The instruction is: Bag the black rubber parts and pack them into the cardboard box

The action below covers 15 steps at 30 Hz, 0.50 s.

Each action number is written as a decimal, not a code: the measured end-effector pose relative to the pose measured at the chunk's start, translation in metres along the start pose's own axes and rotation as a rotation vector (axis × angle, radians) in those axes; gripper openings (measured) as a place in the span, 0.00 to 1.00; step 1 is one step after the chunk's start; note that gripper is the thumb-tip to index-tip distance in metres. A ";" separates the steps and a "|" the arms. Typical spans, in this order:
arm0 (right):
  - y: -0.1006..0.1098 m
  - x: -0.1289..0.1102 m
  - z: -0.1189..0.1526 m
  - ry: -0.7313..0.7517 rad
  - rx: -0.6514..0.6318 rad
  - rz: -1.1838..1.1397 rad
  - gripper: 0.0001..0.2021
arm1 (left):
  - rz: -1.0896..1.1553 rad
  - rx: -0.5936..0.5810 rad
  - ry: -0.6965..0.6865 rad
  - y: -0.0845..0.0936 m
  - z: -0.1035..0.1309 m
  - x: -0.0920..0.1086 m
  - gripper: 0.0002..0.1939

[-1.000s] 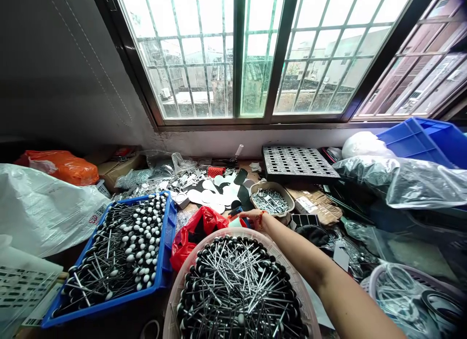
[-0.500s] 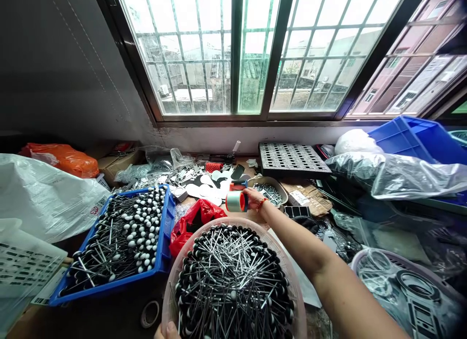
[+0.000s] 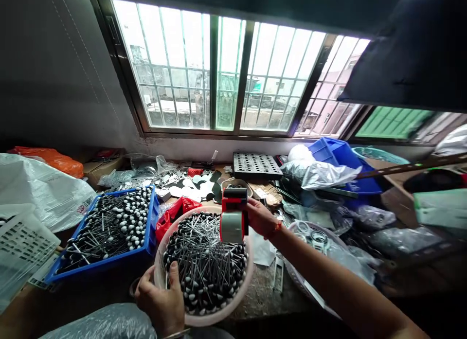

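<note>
Currently, a tape dispenser (image 3: 233,217) is gripped by the right hand (image 3: 260,218) at the far right of the pale basket (image 3: 249,276), which is clasped at near left by the left hand (image 3: 162,295). Rods (image 3: 202,256) are already heaped inside; no strip is seen drawn out.

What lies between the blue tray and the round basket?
The head view shows a red bag between the blue tray and round basket, toward their far ends.

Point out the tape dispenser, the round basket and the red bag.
Tape dispenser (image 3: 232,227): head view, on its pale roll.
Round basket (image 3: 209,321): head view, on its near rim.
Red bag (image 3: 164,225): head view, on its crumpled side.
</note>
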State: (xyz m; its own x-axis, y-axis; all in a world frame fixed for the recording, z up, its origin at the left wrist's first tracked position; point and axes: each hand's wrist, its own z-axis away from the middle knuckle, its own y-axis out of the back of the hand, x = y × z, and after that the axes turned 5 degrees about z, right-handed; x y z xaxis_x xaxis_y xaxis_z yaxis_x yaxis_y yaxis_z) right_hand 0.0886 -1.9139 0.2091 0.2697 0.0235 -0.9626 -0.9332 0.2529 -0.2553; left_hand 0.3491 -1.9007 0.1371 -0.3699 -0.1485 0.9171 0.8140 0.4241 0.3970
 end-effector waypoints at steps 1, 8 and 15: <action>-0.002 0.002 0.028 0.026 -0.001 0.009 0.20 | 0.088 -0.078 -0.061 0.009 0.017 0.018 0.24; -0.030 0.033 0.225 0.397 0.167 0.423 0.15 | 0.510 -0.798 0.272 0.086 0.146 0.088 0.17; -0.050 0.070 0.415 0.546 0.401 0.603 0.15 | 0.559 -0.993 0.759 0.196 0.263 0.065 0.11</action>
State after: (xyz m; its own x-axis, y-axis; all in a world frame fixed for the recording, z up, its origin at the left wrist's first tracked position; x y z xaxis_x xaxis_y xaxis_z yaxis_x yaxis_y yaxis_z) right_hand 0.2526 -1.5238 0.1917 -0.4831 -0.1752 -0.8578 -0.6996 0.6663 0.2579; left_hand 0.3670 -1.5916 0.2649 0.1837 -0.7555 0.6289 0.8670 -0.1770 -0.4659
